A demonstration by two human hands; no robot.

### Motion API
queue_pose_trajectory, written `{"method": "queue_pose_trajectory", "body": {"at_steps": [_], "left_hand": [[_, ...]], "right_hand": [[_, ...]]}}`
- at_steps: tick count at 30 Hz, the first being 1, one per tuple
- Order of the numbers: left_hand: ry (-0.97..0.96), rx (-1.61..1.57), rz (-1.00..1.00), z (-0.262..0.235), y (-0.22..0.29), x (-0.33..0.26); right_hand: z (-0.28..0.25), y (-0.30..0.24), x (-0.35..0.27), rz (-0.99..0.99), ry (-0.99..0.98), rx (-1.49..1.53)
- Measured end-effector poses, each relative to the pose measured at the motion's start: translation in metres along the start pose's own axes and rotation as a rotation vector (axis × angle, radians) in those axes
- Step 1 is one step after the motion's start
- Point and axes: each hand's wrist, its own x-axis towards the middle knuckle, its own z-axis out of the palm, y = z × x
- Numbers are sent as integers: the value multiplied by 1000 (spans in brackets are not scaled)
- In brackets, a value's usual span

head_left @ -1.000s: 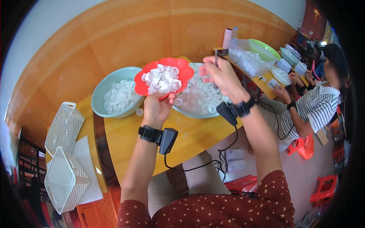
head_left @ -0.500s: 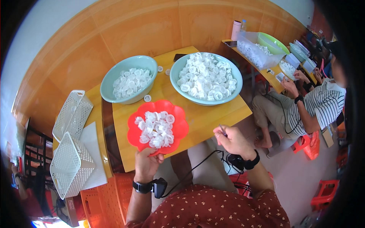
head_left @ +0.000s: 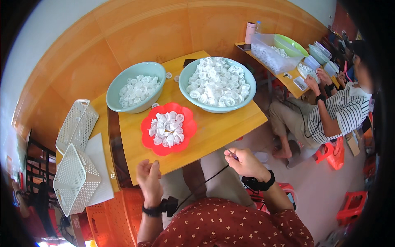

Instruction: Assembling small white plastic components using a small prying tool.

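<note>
Red scalloped plate (head_left: 186, 138) of small white plastic caps (head_left: 166, 128) sits on the wooden table (head_left: 224, 127), near its front edge, just in front of two pale green bowls (head_left: 123, 103) of the same caps. Left hand (head_left: 149, 179) hovers at the table edge below the plate, fingers loosely open, holding nothing. Right hand (head_left: 245, 162) off the table, fingers pinched on a thin small tool (head_left: 231, 153).
</note>
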Motion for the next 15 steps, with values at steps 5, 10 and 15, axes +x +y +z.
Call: {"method": "queue_pose_trajectory", "body": {"at_steps": [5, 10, 15], "left_hand": [[-356, -156, 606, 18, 112, -65], [-1048, -365, 789, 3, 168, -106], [-1115, -617, 507, 32, 190, -156]], "right_hand": [[0, -10, -2, -72, 74, 53], [9, -47, -1, -74, 25, 110], [6, -37, -11, 12, 46, 76]]}}
